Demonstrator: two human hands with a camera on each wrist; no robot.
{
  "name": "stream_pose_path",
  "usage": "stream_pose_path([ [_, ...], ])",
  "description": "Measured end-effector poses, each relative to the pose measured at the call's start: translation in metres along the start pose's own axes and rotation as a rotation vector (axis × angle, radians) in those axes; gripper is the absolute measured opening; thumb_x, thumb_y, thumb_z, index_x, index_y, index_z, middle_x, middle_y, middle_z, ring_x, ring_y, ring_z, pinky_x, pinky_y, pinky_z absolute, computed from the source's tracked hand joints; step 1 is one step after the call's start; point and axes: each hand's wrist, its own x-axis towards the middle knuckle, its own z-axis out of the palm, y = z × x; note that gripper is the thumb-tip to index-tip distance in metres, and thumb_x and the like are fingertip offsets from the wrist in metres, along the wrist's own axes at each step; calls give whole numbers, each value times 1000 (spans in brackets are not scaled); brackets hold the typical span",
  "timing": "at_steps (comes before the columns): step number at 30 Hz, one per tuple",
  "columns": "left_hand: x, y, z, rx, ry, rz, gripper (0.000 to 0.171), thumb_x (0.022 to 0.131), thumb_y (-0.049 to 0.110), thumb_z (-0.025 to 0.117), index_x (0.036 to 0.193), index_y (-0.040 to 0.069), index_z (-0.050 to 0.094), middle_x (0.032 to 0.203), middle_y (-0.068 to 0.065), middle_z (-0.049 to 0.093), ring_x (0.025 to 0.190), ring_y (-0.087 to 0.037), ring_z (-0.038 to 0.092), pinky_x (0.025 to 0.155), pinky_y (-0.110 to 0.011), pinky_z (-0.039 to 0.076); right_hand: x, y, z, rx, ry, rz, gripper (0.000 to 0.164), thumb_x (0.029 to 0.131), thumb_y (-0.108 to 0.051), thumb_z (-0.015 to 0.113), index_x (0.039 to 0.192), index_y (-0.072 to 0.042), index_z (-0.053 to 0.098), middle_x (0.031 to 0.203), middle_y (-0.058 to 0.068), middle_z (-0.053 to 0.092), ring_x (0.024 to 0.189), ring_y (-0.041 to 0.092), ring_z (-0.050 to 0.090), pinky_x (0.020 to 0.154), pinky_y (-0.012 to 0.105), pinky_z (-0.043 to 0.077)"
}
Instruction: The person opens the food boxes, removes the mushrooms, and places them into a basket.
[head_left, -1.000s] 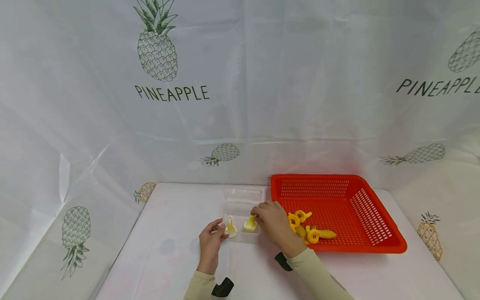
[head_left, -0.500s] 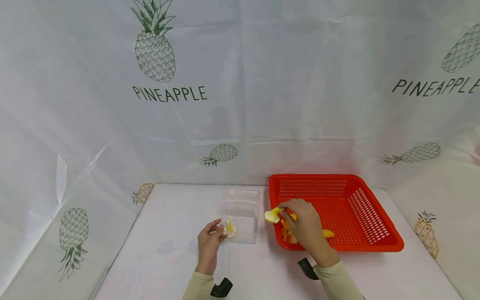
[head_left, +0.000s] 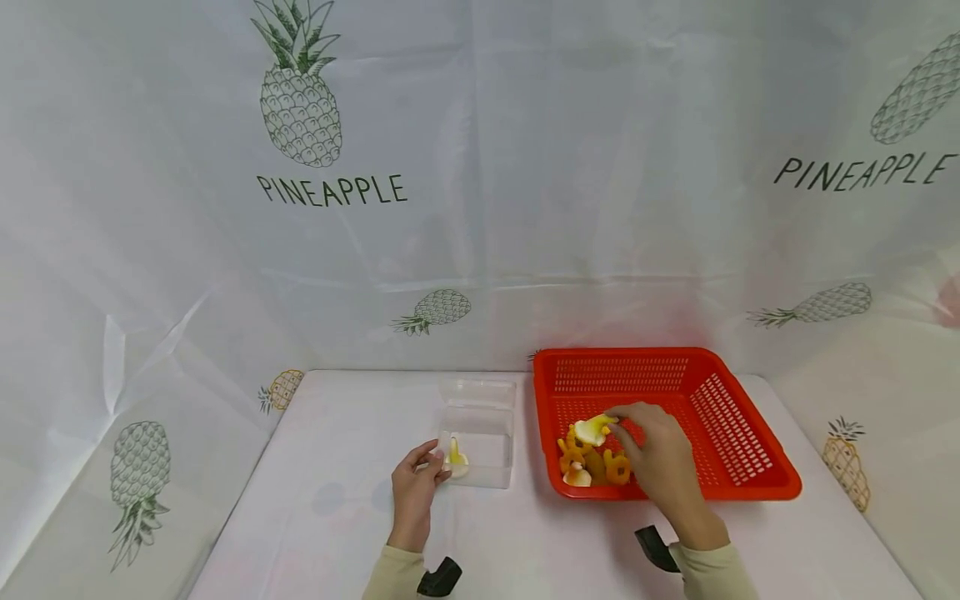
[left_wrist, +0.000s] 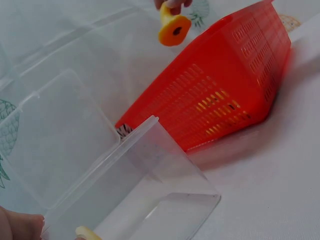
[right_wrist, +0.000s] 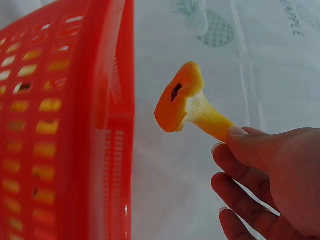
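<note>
My right hand [head_left: 663, 458] pinches a yellow mushroom [head_left: 592, 431] by its stem, above the red basket's left part. In the right wrist view the mushroom [right_wrist: 181, 97] shows an orange cap with a dark spot. Thumb and fingers of my left hand [head_left: 415, 492] pinch the left wall of a clear plastic box [head_left: 487, 477], whose lid [head_left: 477, 390] is folded back. Inside that box, beside the fingertips, stands another yellow mushroom [head_left: 454, 458]; only its stem tip [left_wrist: 87, 233] appears in the left wrist view.
The red perforated basket [head_left: 780, 483] stands right of the box, a narrow gap between them. Several yellow and orange mushrooms [head_left: 617, 468] lie in its near left corner. A white sheet printed with pineapples [head_left: 442, 307] hangs behind the white table [head_left: 337, 433].
My right hand has carried the mushroom rightward from over the clear box to over the basket. The left hand has stayed at the box's left wall.
</note>
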Motion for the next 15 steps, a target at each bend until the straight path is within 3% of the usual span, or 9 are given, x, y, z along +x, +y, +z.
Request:
stream_pose_path([
  [15,-3,2,0,-4,-1,9,37,103,-3,63,138,-15,58,101,-7,52,80,-13,61,72,-21,61,-15,29,-11,-48,-8,87,29,78,6,89,103,-4,78,97,11,77,91,34,69,74,56,59],
])
